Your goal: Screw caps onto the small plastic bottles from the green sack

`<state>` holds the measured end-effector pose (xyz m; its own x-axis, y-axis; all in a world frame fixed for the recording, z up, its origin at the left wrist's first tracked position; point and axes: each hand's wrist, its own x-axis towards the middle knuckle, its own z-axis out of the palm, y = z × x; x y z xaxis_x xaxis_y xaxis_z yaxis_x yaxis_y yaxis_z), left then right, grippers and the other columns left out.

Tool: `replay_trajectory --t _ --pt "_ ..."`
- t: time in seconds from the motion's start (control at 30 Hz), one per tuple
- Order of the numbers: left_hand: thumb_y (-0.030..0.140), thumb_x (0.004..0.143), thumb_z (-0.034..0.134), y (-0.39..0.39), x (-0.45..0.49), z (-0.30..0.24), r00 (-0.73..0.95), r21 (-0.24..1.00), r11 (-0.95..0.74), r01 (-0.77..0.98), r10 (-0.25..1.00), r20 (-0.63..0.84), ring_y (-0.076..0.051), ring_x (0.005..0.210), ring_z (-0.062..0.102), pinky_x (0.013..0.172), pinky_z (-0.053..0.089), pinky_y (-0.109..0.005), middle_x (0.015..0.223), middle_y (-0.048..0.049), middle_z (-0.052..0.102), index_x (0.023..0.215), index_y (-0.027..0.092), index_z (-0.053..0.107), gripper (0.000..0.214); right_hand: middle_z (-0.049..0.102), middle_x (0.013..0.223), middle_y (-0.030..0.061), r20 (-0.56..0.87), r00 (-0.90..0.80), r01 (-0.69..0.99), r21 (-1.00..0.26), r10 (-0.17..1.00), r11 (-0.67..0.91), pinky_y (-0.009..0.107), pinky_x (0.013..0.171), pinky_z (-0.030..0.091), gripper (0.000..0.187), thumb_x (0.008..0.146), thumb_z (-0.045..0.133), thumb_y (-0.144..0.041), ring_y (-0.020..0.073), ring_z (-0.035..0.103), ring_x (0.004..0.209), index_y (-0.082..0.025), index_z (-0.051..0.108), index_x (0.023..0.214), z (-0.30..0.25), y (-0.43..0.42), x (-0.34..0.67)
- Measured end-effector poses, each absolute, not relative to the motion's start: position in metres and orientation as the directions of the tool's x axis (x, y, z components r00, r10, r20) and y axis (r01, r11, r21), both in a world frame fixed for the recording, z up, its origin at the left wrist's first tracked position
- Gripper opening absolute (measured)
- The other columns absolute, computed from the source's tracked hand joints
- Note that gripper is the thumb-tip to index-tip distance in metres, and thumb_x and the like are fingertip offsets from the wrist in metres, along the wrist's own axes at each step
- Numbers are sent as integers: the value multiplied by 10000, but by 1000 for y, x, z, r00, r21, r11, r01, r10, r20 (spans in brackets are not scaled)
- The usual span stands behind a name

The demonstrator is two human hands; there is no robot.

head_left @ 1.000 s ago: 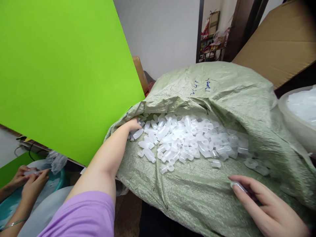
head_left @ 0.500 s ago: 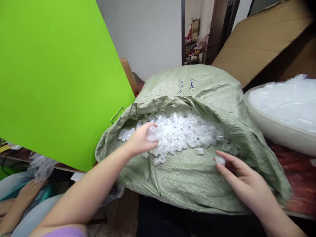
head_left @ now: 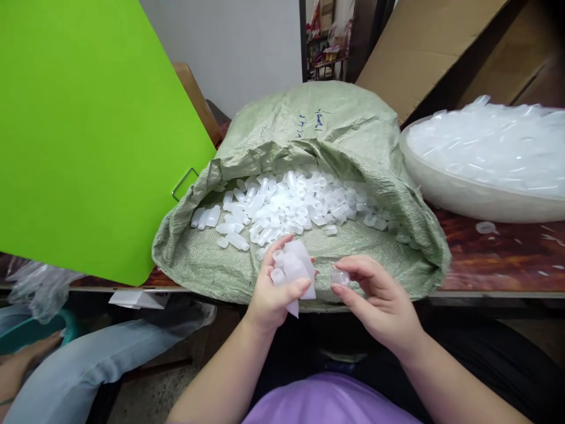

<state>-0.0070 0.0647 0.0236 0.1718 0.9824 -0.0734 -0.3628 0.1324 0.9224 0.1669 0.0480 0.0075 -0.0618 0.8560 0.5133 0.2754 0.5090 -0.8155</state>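
In my left hand (head_left: 276, 288) are several small translucent plastic bottles (head_left: 293, 265), clasped together with their narrow necks toward me and to the left. My right hand (head_left: 375, 294) pinches a clear ribbed cap (head_left: 339, 275) between thumb and fingertips, just to the right of the bottles and apart from them. Both hands are over the near lip of a pale green woven sack (head_left: 309, 121), which lies on its side with its mouth facing me. A heap of the same small bottles (head_left: 282, 203) spills inside the mouth.
At the right stands a large whitish basin (head_left: 477, 197) piled with clear plastic pieces, on a dark red tabletop (head_left: 498, 259). A bright green panel (head_left: 97, 129) rises at the left. Cardboard (head_left: 424, 53) leans behind. Another person's leg in jeans (head_left: 88, 359) is at lower left.
My left hand has come out of the heap toward me with several bottles in its grasp. My right hand, still pinching the cap, has moved left beside it. The view has shifted.
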Motion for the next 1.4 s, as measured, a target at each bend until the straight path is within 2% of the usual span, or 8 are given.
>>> replay_trajectory --t 0.2,0.37,0.63,0.8,1.03,1.27,1.33,1.4 --pt "318 594 659 54 -9 30 226 611 395 -686 914 -336 -211 816 655 881 475 -385 858 -27 678 936 200 610 365 649 973 47 619 -146 361 -693 771 625 347 791 523 350 765 626 -113 195 619 919 -260 548 1072 7 33 165" --pt "314 619 646 44 3 27 307 519 462 -719 881 -359 -214 1039 597 854 495 -290 897 -20 680 918 201 621 321 643 1060 50 718 -222 433 -534 660 726 338 784 556 544 732 638 -41 190 637 943 -295 495 1192 -3 23 161" --pt "170 623 639 40 10 29 296 403 451 -796 872 -390 -182 896 642 746 526 -238 891 -57 695 962 123 631 342 638 1051 54 820 -248 556 -316 516 769 317 779 566 563 739 645 -36 174 630 954 -262 489 1231 -13 24 163" --pt "139 628 659 39 13 26 264 411 424 -807 881 -391 -166 764 657 681 524 -226 833 -96 696 969 78 624 348 623 1036 78 807 -190 554 -382 559 740 306 744 572 546 734 652 -28 166 631 917 -234 493 1215 -17 24 164" --pt "117 613 672 42 16 25 236 411 436 -801 860 -453 -187 773 655 670 523 -253 824 -75 679 936 92 614 329 612 1045 94 785 -292 587 -303 546 750 312 751 564 498 743 628 -9 179 622 946 -228 524 1178 -22 25 167" --pt "129 580 702 45 15 26 212 486 418 -768 881 -423 -180 727 649 661 521 -252 776 -60 670 931 97 621 362 654 847 31 580 60 428 -751 813 504 306 660 564 217 766 661 -187 164 649 765 -222 571 960 -20 24 156" --pt "154 587 707 46 15 26 183 495 415 -763 874 -451 -154 674 634 635 514 -231 753 -64 664 896 74 630 328 650 785 17 534 100 430 -784 840 447 296 620 562 185 767 664 -222 158 646 710 -217 567 925 -22 24 155" --pt "163 607 697 48 15 25 156 492 411 -768 864 -479 -135 649 621 616 509 -215 736 -60 657 874 59 636 292 657 817 25 621 33 500 -688 783 525 305 639 563 231 760 670 -193 162 648 732 -227 566 963 -24 25 158"
